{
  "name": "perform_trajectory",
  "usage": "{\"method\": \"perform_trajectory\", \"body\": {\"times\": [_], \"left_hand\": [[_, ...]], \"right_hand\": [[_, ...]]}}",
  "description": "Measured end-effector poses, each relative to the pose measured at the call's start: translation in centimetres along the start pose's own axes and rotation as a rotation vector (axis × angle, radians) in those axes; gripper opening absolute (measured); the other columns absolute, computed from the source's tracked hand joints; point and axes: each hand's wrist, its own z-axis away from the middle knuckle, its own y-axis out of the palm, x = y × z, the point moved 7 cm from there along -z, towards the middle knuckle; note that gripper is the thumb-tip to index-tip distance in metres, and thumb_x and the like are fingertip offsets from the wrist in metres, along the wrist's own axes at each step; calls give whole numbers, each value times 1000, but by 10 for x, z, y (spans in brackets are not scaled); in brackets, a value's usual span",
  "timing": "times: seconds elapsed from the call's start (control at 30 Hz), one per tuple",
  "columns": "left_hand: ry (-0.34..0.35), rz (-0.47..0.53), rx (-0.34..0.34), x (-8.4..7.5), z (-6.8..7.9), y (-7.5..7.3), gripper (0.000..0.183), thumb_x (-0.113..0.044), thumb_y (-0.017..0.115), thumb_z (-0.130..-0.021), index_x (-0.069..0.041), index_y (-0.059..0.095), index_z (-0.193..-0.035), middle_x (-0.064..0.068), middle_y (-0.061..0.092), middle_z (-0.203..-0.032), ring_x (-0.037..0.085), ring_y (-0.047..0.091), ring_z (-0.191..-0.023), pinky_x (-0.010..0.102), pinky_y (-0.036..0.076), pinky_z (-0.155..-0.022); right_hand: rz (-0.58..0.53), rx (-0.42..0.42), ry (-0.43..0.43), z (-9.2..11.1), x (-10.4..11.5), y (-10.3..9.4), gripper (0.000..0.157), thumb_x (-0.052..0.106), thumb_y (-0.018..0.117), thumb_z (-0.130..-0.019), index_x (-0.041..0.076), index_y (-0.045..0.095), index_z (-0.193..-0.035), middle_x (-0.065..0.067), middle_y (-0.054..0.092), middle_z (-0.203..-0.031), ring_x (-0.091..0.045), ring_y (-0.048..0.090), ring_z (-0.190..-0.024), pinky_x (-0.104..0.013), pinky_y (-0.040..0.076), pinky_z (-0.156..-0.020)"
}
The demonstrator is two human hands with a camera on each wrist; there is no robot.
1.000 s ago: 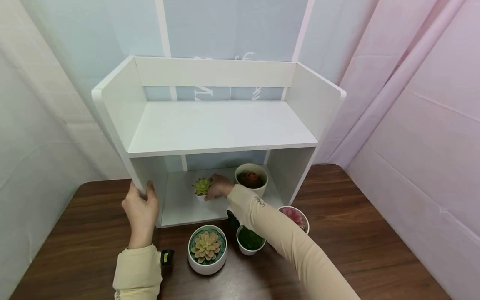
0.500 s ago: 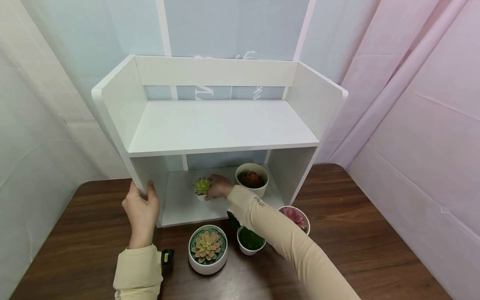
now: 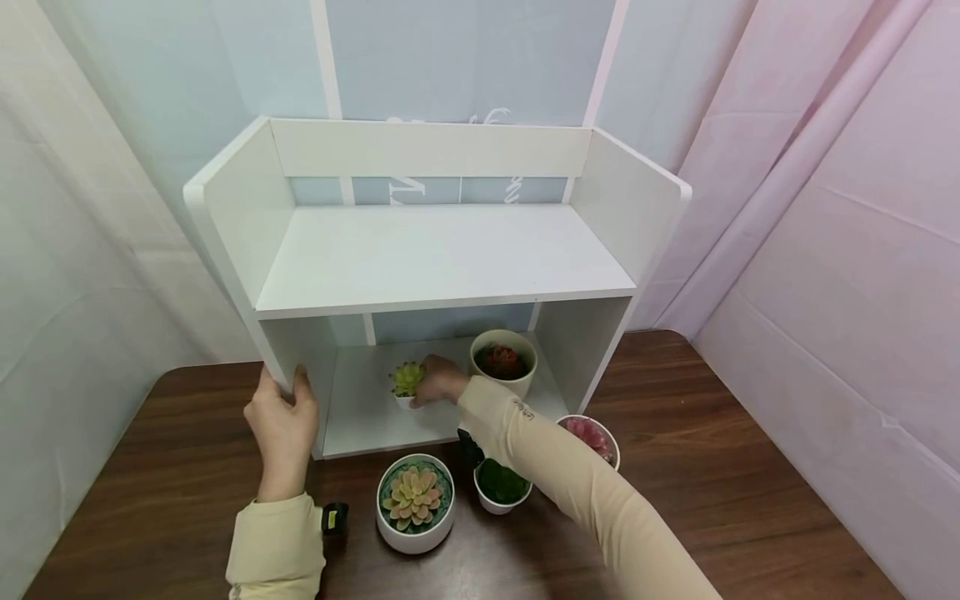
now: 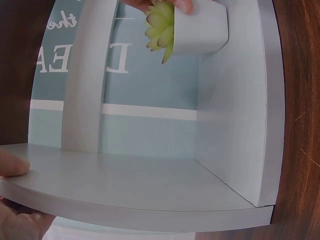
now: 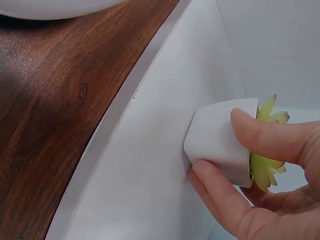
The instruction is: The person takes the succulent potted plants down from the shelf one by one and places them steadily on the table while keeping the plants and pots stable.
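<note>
My right hand (image 3: 440,381) reaches into the lower compartment of the white shelf (image 3: 450,258). Between thumb and fingers it holds a small white pot with a green succulent (image 3: 408,379). In the right wrist view the base of the white pot (image 5: 217,137) meets or nearly meets the bottom board. On the left, my left hand (image 3: 283,421) grips the front edge of the shelf's side panel, its thumb (image 4: 12,164) on the inner face. Right of the right hand, a larger cream pot with an orange-red plant (image 3: 504,360) stands in the same compartment.
On the wooden table (image 3: 712,433) before the shelf stand a round white pot with a peach succulent (image 3: 415,500), a white pot with green moss (image 3: 501,483) and a pot with a pink succulent (image 3: 588,437). The right forearm partly covers the last two.
The small succulent pot, held in my right hand, has shifted slightly right and toward the front. My left hand keeps its grip on the side panel.
</note>
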Motion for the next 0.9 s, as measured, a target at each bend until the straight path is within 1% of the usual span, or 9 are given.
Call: {"method": "perform_trajectory", "body": {"times": [0.2, 0.27, 0.4, 0.57, 0.77, 0.83, 0.9], "left_hand": [[6, 2, -1, -1, 0, 1, 29, -4, 54, -92, 11, 57, -118, 34, 63, -110, 49, 63, -98, 61, 48, -76], [8, 2, -2, -2, 0, 1, 29, -3, 54, -92, 11, 57, -118, 34, 63, -109, 49, 63, -98, 61, 48, -76], [5, 6, 0, -2, 0, 0, 29, -3, 54, -92, 11, 57, -118, 34, 63, -110, 49, 62, -99, 62, 48, -77], [-3, 7, -3, -2, 0, -1, 28, -3, 55, -92, 10, 58, -117, 33, 64, -110, 49, 62, -100, 61, 48, -78], [-1, -1, -3, -2, 1, -2, 28, -4, 55, -92, 11, 58, -116, 33, 64, -111, 49, 62, -101, 62, 48, -79], [3, -4, -6, -3, 1, -3, 28, -4, 55, -92, 11, 58, -116, 33, 64, -111, 49, 62, -101, 62, 48, -79], [5, -5, -9, -3, 1, -3, 28, -4, 55, -92, 11, 58, -116, 33, 64, -110, 49, 62, -100, 62, 48, -78]], "right_hand": [[-31, -13, -24, 4, -1, -7, 52, 9, 79, -76, -2, 51, -119, -16, 57, -113, -24, 55, -96, -37, 48, -87], [-43, -9, -37, 7, -1, -10, 51, 9, 79, -77, -2, 51, -118, -16, 57, -113, -25, 55, -96, -38, 48, -86], [-67, 11, -50, 13, 0, -16, 53, 10, 78, -78, -2, 50, -121, -17, 56, -116, -27, 55, -100, -40, 47, -88], [-100, 29, -58, 18, -4, -21, 60, 13, 78, -78, 0, 47, -128, -17, 54, -120, -27, 54, -102, -41, 47, -87], [-169, 59, -99, 32, -6, -25, 64, 13, 78, -79, 1, 45, -132, -18, 52, -124, -28, 54, -105, -48, 45, -94], [-173, 66, -122, 38, -4, -26, 63, 14, 78, -79, 2, 45, -131, -17, 53, -123, -28, 55, -104, -48, 46, -93], [-160, 61, -137, 43, -3, -28, 64, 16, 79, -79, 3, 45, -132, -15, 53, -123, -26, 55, -103, -45, 47, -90]]}}
